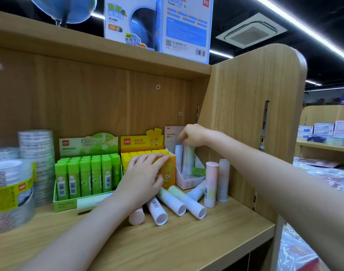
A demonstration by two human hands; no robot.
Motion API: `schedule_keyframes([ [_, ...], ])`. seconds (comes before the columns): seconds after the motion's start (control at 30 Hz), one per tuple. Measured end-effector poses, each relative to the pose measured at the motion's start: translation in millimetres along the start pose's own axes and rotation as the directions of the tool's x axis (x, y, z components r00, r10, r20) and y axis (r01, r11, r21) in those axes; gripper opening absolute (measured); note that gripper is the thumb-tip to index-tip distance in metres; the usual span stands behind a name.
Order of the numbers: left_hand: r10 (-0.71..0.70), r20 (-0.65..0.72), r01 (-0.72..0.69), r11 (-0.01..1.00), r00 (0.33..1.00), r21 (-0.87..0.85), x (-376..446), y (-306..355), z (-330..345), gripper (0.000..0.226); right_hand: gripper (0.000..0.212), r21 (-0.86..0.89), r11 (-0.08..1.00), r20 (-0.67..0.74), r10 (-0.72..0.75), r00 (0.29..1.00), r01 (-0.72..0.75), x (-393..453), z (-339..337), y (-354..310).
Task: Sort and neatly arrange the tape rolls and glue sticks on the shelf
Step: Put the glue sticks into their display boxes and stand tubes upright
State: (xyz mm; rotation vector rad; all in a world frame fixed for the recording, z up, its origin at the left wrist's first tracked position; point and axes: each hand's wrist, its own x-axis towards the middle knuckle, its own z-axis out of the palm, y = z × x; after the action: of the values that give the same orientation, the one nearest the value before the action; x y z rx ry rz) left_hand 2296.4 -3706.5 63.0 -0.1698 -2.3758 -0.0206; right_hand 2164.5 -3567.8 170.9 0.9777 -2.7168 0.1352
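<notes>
My right hand (192, 134) pinches the top of a pale green pastel glue stick (190, 160) standing in the pink display box (188, 179) at the shelf's right end. My left hand (145, 174) rests with straight fingers on the yellow glue stick box (170, 169). Beside that stands a green box of green glue sticks (85, 173). Several loose pastel glue sticks (175, 202) lie on the shelf board (167, 241) in front of the boxes, and two more (216, 182) stand upright by the side panel. Clear tape rolls (12, 188) are stacked at the left.
The wooden side panel (251, 118) closes the shelf on the right. Another tall stack of tape rolls (37, 145) stands behind the front ones. A globe box (157, 26) sits on the shelf above. Another shelf with boxes (327, 132) is at the far right.
</notes>
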Motion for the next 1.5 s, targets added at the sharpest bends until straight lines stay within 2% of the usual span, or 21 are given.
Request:
schedule_keyframes([
  [0.07,-0.003,0.009,0.003,1.0,1.0,0.009,0.1,0.4,-0.8,0.08,0.036,0.104,0.994,-0.154,0.033,0.988,-0.016,-22.8,-16.1,0.7],
  [0.1,-0.004,0.014,0.004,1.0,1.0,0.012,-0.1,0.6,-1.5,0.082,0.032,0.124,0.992,-0.185,0.026,0.982,-0.003,-36.3,-26.8,1.9],
  [0.13,-0.006,0.021,0.006,1.0,1.0,0.014,-0.3,1.1,-2.2,0.083,0.028,0.119,0.993,-0.152,0.002,0.988,0.016,-51.8,-38.0,2.2],
  [0.2,-0.005,0.03,0.005,1.0,1.0,0.01,-0.3,1.9,-2.6,0.085,0.03,0.102,0.993,0.061,-0.058,0.996,0.052,-84.1,-54.4,0.1],
  [0.27,-0.002,0.022,0.002,1.0,1.0,0.003,-0.2,2.1,-2.4,0.084,0.034,0.043,0.996,0.288,-0.081,0.954,0.072,-106.5,-57.0,-5.7],
  [0.33,0.001,0.013,-0.001,1.0,1.0,0.0,0.1,0.8,-1.5,0.083,0.032,-0.041,0.992,0.371,-0.094,0.924,0.117,-113.1,-46.9,-8.7],
  [0.43,0.005,0.008,-0.005,1.0,1.0,-0.007,1.0,0.1,0.4,0.079,0.019,-0.023,0.988,0.271,-0.141,0.952,0.153,-103.6,-44.0,-4.2],
  [0.5,0.003,-0.003,-0.003,1.0,1.0,-0.005,1.4,0.2,1.0,0.076,0.021,0.037,0.992,0.191,-0.126,0.974,0.121,-91.0,-53.1,0.3],
  [0.63,-0.003,-0.006,0.003,1.0,1.0,0.009,0.6,0.0,2.5,0.076,0.016,0.016,0.996,0.255,-0.089,0.963,0.088,-69.6,-51.2,4.5],
  [0.77,-0.013,-0.011,0.013,1.0,1.0,0.0,1.9,0.4,2.9,0.077,0.013,0.111,0.991,0.215,-0.098,0.972,0.076,-61.9,-39.9,5.2],
  [0.97,-0.007,-0.014,0.007,1.0,1.0,0.003,1.0,-0.3,3.1,0.075,0.015,0.028,0.996,0.002,-0.081,0.997,0.08,-53.3,-31.3,10.0],
  [1.2,0.006,-0.02,-0.006,1.0,1.0,-0.013,0.7,-1.5,3.7,0.07,0.021,0.083,0.996,-0.17,-0.02,0.985,0.035,-31.9,-14.6,13.3],
  [1.3,0.003,-0.041,-0.003,1.0,0.999,-0.009,0.6,-2.5,5.4,0.064,0.026,0.178,0.983,-0.276,0.009,0.961,0.041,-21.0,-5.8,9.1],
  [1.4,-0.004,-0.036,0.003,1.0,0.999,-0.013,0.2,-1.8,4.6,0.065,0.031,0.291,0.954,-0.28,0.015,0.96,0.07,-14.7,2.6,2.4],
  [1.5,-0.006,-0.036,0.006,1.0,0.999,-0.017,-0.9,-1.2,3.1,0.068,0.026,0.271,0.958,-0.245,-0.022,0.969,0.09,-7.9,14.2,-3.3],
])
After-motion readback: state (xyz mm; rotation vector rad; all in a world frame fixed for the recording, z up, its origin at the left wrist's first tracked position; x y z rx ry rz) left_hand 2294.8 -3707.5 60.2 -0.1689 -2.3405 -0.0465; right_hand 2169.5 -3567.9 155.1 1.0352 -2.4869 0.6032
